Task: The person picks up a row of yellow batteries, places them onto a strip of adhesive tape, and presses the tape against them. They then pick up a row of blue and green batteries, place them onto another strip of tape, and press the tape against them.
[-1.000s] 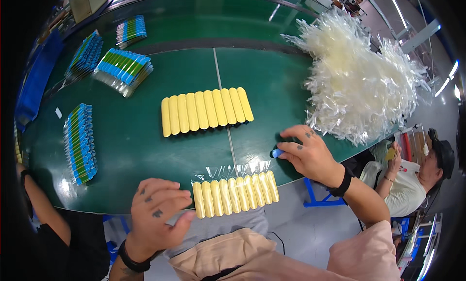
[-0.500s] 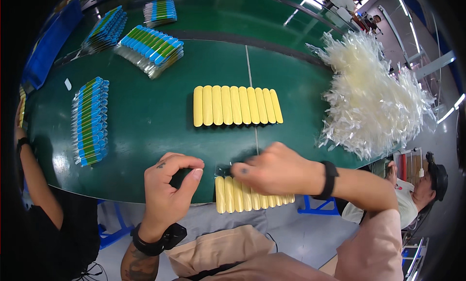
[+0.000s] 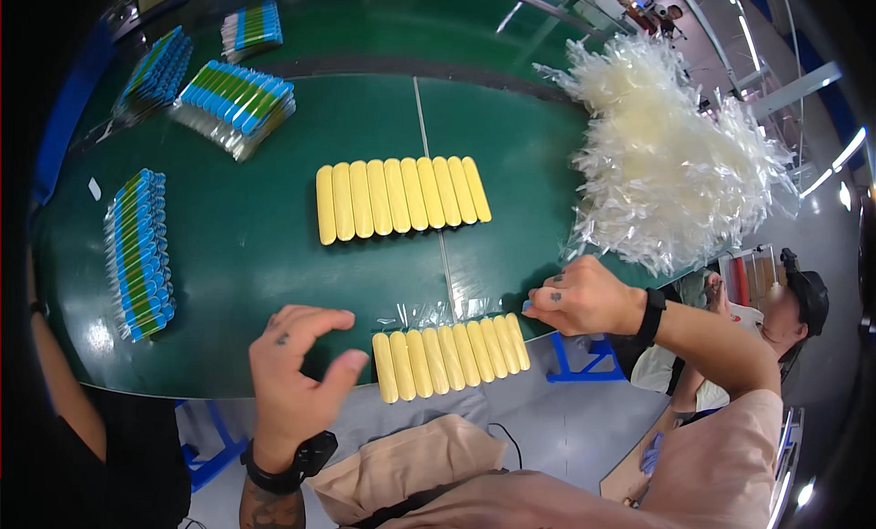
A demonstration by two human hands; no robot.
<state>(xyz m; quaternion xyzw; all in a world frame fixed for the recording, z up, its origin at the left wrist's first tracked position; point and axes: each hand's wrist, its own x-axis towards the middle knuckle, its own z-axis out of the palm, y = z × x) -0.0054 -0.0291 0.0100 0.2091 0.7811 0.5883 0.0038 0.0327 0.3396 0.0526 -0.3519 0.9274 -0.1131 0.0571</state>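
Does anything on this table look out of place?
Two small things: the nearer yellow row appears to jut past the edge of the green table, and a small white piece lies alone on the left, apart from the blue-and-green stacks. Nothing looks broken.

**Bright middle, black rim!**

Tube lights (image 3: 835, 162) blaze at right, glare streaks the far green tabletop (image 3: 246, 273), plastic sleeves (image 3: 675, 164) sparkle, shadow pools beside the right hand (image 3: 589, 296), and edges bow, fisheye-style!

The right hand (image 3: 584, 298) pinches a small blue piece (image 3: 526, 305) beside the nearer yellow strip row (image 3: 452, 357); the left hand (image 3: 294, 369), thumb spread, is near its other end.
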